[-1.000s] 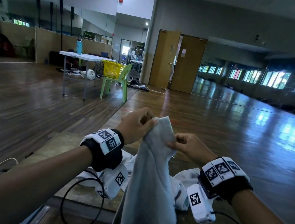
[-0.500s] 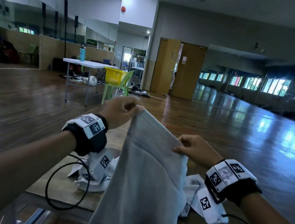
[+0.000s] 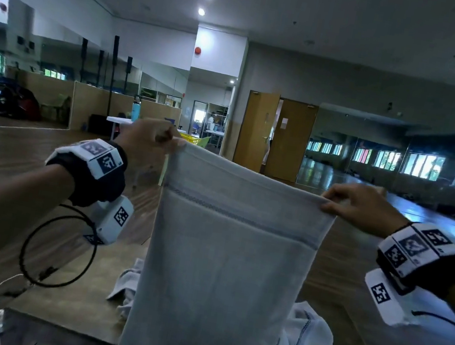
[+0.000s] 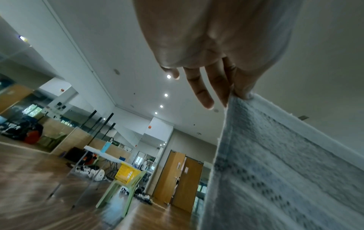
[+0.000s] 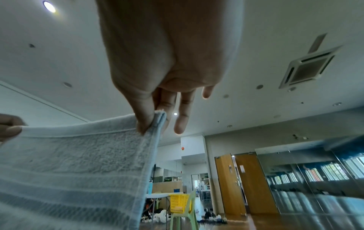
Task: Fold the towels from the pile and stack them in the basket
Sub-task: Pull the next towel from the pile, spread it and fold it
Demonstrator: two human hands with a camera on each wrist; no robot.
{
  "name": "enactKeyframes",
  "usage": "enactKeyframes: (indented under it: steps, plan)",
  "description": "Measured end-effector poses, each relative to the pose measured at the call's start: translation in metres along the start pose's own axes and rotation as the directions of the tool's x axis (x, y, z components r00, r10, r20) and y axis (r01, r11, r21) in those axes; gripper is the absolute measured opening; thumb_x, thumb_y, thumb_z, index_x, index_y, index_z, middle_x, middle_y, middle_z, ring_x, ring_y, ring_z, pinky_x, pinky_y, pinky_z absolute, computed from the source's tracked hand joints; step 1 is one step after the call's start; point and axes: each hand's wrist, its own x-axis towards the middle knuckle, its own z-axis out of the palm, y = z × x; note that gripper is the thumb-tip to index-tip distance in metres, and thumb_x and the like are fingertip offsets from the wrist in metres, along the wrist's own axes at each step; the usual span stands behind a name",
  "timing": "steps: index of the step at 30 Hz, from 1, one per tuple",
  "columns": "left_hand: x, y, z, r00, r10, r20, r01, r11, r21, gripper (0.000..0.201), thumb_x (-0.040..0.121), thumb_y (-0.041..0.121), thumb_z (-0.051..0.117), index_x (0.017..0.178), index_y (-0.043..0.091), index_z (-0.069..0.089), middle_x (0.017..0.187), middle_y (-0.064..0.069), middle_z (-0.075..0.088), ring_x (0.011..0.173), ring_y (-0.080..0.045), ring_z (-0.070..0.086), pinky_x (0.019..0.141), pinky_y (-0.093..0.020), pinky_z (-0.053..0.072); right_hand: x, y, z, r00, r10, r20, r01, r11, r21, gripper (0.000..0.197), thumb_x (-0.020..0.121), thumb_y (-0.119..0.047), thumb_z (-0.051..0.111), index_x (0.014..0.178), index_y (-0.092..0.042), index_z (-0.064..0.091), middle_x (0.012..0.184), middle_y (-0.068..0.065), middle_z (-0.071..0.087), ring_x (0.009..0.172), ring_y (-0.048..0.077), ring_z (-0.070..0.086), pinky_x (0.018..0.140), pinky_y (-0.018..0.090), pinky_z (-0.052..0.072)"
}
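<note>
The towel (image 3: 223, 262) hangs upright between the hands, long axis vertical, short top edge level and taut, lower end out of frame. The left hand (image 3: 147, 141) pinches the top left corner; the right hand (image 3: 361, 208) pinches the top right, well apart, neither nearer. Behind, the pile (image 3: 303, 338) lies on the desk (image 3: 75, 282). Far beyond, a yellow basket (image 5: 179, 203) sits on a green chair (image 4: 120, 188).
</note>
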Motion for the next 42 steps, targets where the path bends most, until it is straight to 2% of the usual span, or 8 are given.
enactKeyframes:
  steps: [11,15,22,27,31,33,35,42]
  plan:
    - [0.048,0.030,-0.085,0.995,0.095,0.005,-0.095,0.988,0.121,0.017,0.086,0.029,0.062,0.089,0.013,0.065,0.087,-0.004,0.068,0.076,-0.018,0.061,0.065,-0.021,0.047,0.018,-0.038,-0.107,0.970,-0.072,-0.234,0.077,0.997,0.010,0.011,0.085,-0.028,0.064,0.079,-0.037,0.060,0.084,-0.010,0.066,0.089,0.019,0.061,0.086,0.041,0.043]
    - [0.059,0.037,-0.096,0.993,0.111,0.027,-0.113,0.990,0.089,0.021,0.085,0.032,0.062,0.093,0.013,0.064,0.093,-0.008,0.069,0.085,-0.024,0.065,0.084,-0.039,0.052,0.022,-0.038,-0.129,0.948,-0.020,-0.316,0.012,1.000,-0.028,0.011,0.081,-0.039,0.066,0.073,-0.039,0.059,0.079,-0.018,0.063,0.085,0.016,0.059,0.098,0.055,0.036]
    - [0.072,0.026,-0.069,0.989,0.104,0.109,-0.120,0.981,0.153,0.018,0.087,0.029,0.059,0.093,0.012,0.062,0.092,-0.008,0.067,0.081,-0.024,0.063,0.075,-0.037,0.054,0.039,-0.017,-0.101,0.960,0.024,-0.278,-0.025,1.000,0.001,0.010,0.081,-0.036,0.067,0.073,-0.036,0.060,0.079,-0.020,0.063,0.084,0.014,0.060,0.098,0.053,0.035]
    - [0.063,-0.018,0.003,0.922,0.020,0.386,-0.129,0.957,0.259,0.008,0.089,0.028,0.059,0.090,0.020,0.061,0.090,0.001,0.065,0.076,-0.012,0.060,0.065,-0.021,0.046,0.051,0.020,-0.024,0.997,0.026,-0.076,-0.026,1.000,-0.003,0.015,0.084,-0.024,0.067,0.073,-0.032,0.061,0.078,-0.009,0.065,0.084,0.019,0.060,0.085,0.037,0.043]
    - [0.065,-0.040,0.038,0.945,0.000,0.326,-0.100,0.952,0.291,0.008,0.088,0.022,0.060,0.090,0.015,0.062,0.085,0.000,0.063,0.075,-0.014,0.057,0.060,-0.016,0.040,0.064,0.029,0.010,0.994,0.095,-0.059,-0.097,0.995,-0.032,0.004,0.087,-0.026,0.063,0.088,-0.023,0.066,0.081,-0.011,0.060,0.088,0.014,0.055,0.075,-0.005,0.019]
    - [0.080,-0.039,0.038,0.983,0.046,0.178,-0.090,0.964,0.248,0.010,0.088,0.014,0.059,0.095,0.007,0.063,0.084,-0.004,0.062,0.073,-0.017,0.056,0.059,-0.017,0.039,0.085,0.035,0.004,0.982,0.072,-0.175,-0.078,0.996,-0.030,0.011,0.086,-0.031,0.062,0.080,-0.038,0.060,0.077,-0.020,0.057,0.086,0.015,0.057,0.105,0.025,0.030]
    - [0.099,-0.029,0.031,0.997,0.065,0.037,-0.071,0.979,0.191,0.012,0.090,0.012,0.056,0.097,0.004,0.061,0.086,-0.006,0.061,0.071,-0.017,0.054,0.056,-0.017,0.037,0.105,0.037,-0.012,0.944,0.088,-0.319,-0.101,0.994,-0.027,0.019,0.085,-0.034,0.063,0.069,-0.040,0.054,0.072,-0.025,0.054,0.086,0.021,0.062,0.099,0.056,0.037]
    - [0.128,-0.007,-0.002,0.984,0.047,-0.171,-0.017,0.986,0.169,0.019,0.090,0.023,0.056,0.101,0.009,0.063,0.098,-0.013,0.065,0.088,-0.027,0.060,0.078,-0.033,0.048,0.125,0.021,-0.060,0.823,0.094,-0.560,-0.143,0.989,-0.044,0.006,0.085,-0.038,0.063,0.086,-0.032,0.063,0.087,-0.011,0.062,0.090,0.013,0.055,0.109,0.050,0.015]
